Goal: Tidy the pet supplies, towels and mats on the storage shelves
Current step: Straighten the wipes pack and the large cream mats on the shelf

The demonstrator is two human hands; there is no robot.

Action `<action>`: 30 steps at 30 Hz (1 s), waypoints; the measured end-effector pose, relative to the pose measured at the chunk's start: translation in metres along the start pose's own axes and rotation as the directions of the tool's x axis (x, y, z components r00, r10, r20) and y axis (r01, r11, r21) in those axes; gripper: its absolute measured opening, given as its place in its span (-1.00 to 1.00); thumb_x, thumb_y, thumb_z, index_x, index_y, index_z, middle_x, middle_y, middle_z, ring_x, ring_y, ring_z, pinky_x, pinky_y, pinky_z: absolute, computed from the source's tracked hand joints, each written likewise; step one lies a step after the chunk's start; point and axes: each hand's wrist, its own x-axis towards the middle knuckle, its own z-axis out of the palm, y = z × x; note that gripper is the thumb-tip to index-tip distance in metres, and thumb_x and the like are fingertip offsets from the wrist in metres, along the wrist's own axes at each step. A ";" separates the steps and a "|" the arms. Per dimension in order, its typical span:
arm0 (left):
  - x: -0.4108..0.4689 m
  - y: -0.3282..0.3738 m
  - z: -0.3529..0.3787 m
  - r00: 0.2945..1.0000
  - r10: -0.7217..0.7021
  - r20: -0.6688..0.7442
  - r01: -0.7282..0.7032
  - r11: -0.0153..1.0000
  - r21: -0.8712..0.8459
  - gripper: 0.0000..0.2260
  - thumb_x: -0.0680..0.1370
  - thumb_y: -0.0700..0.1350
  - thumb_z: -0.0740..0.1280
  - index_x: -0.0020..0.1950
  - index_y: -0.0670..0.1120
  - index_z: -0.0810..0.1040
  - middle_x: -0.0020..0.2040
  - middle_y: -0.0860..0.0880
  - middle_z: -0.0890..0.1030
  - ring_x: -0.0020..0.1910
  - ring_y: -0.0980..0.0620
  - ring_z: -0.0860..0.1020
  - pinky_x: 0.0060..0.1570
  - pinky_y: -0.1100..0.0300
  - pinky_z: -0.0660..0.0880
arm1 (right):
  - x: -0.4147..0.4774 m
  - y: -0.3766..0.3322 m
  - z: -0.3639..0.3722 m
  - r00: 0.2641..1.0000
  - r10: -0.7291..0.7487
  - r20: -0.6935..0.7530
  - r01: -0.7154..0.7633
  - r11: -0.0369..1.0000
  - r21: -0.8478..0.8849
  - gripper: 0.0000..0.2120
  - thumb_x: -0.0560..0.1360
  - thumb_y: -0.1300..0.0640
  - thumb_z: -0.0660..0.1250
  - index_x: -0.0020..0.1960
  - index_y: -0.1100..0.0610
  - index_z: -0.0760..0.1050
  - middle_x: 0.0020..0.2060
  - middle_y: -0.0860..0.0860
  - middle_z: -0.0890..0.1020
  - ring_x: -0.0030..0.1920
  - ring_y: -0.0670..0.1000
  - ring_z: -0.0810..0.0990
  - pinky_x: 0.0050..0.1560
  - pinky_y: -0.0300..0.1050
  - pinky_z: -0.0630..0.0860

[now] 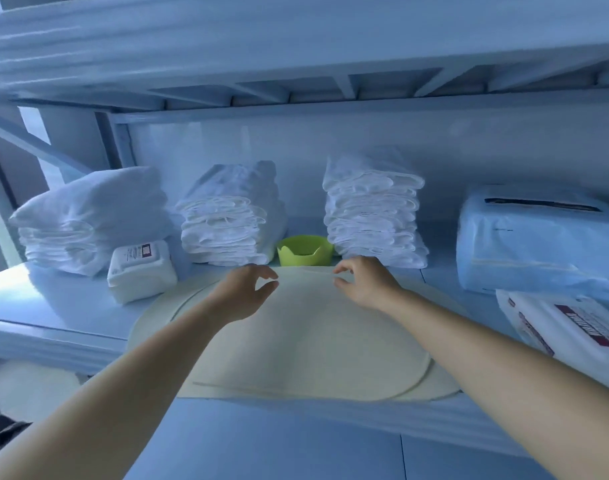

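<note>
**Shelf of towels and mats, two hands poised over the top mat**

Pale storage shelf (pixel 71 306) under a slatted upper tier carries the supplies. Two cream oval mats lie stacked at its front centre, the upper mat (pixel 313 334) skewed on the lower mat (pixel 150 327), whose near edge overhangs the shelf lip. A blue wrapped package (pixel 538 247) sits at the right, with a labelled wipes pack (pixel 573 334) just in front of it. Three stacks of folded white towels stand along the back: left stack (pixel 88 220), middle stack (pixel 230 223), right stack (pixel 372 216). A smaller white wipes pack (pixel 140 270) leans against the left stack. The left hand (pixel 244 289) and right hand (pixel 365 282) hover at the mats' far edge, fingers loosely curled with thumbs apart, gripping nothing. A green bowl (pixel 305 251) sits between the middle and right stacks.
</note>
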 end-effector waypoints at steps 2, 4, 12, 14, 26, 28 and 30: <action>0.014 -0.014 0.001 0.999 0.007 0.044 -0.009 0.999 0.040 -0.72 0.58 0.02 0.20 0.25 -0.01 0.50 0.27 -0.01 0.50 0.23 0.00 0.45 0.14 0.22 0.33 | 0.017 -0.001 0.011 1.000 0.012 0.010 -0.012 1.000 -0.027 -0.72 0.51 0.05 0.29 0.18 0.11 0.54 0.17 0.01 0.58 0.18 0.03 0.52 0.13 -0.17 0.42; 0.029 -0.028 0.006 0.993 0.000 0.114 -0.013 0.994 0.112 -0.68 0.58 0.07 0.19 0.29 0.01 0.46 0.32 -0.02 0.45 0.24 -0.02 0.44 0.17 0.19 0.33 | 0.029 0.000 0.021 0.999 0.020 0.032 -0.017 0.995 -0.097 -0.72 0.52 0.04 0.27 0.19 0.09 0.52 0.18 0.00 0.56 0.20 0.04 0.49 0.15 -0.11 0.44; 0.071 -0.060 0.021 0.979 0.048 0.199 -0.081 0.984 0.162 -0.64 0.54 0.17 0.05 0.18 0.01 0.43 0.21 0.03 0.44 0.21 -0.07 0.44 0.18 0.00 0.40 | 0.052 0.027 0.037 0.980 0.199 -0.022 -0.200 0.967 -0.160 -0.67 0.51 0.01 0.23 0.20 0.14 0.48 0.17 0.03 0.50 0.18 0.06 0.47 0.13 -0.07 0.43; 0.076 -0.063 0.024 0.978 0.057 0.200 -0.089 0.984 0.153 -0.57 0.48 0.22 -0.02 0.14 0.01 0.43 0.16 0.05 0.44 0.18 -0.06 0.44 0.16 -0.01 0.41 | 0.053 0.031 0.039 0.976 0.213 -0.034 -0.216 0.960 -0.178 -0.66 0.51 -0.05 0.23 0.20 0.11 0.47 0.14 0.02 0.47 0.19 0.04 0.44 0.15 -0.07 0.42; 0.098 -0.058 0.036 0.999 -0.044 -0.003 0.043 0.982 -0.185 -0.89 0.48 -0.15 0.33 -0.05 -0.08 0.64 -0.06 -0.06 0.66 -0.01 -0.04 0.56 -0.10 0.24 0.36 | 0.053 0.034 0.029 0.950 0.311 0.037 -0.254 0.834 -0.490 -0.59 0.58 -0.19 -0.03 0.21 -0.02 0.43 0.17 0.07 0.50 0.27 0.12 0.35 0.20 0.07 0.18; 0.100 -0.056 0.038 0.999 -0.036 -0.011 0.033 0.979 -0.199 -0.90 0.48 -0.15 0.34 -0.07 -0.08 0.65 -0.08 -0.05 0.66 -0.02 -0.04 0.56 -0.10 0.23 0.38 | 0.053 0.033 0.025 0.945 0.327 0.034 -0.263 0.813 -0.520 -0.58 0.58 -0.19 -0.04 0.19 -0.01 0.45 0.17 0.07 0.52 0.24 0.12 0.38 0.19 0.07 0.18; 0.103 -0.054 0.039 1.000 -0.030 -0.006 0.028 0.971 -0.236 -0.91 0.48 -0.14 0.35 -0.08 -0.07 0.65 -0.09 -0.04 0.66 -0.03 -0.02 0.57 -0.10 0.24 0.38 | 0.052 0.031 0.021 0.936 0.350 0.037 -0.277 0.796 -0.538 -0.58 0.58 -0.19 -0.04 0.14 0.01 0.47 0.16 0.07 0.53 0.22 0.12 0.40 0.18 0.07 0.19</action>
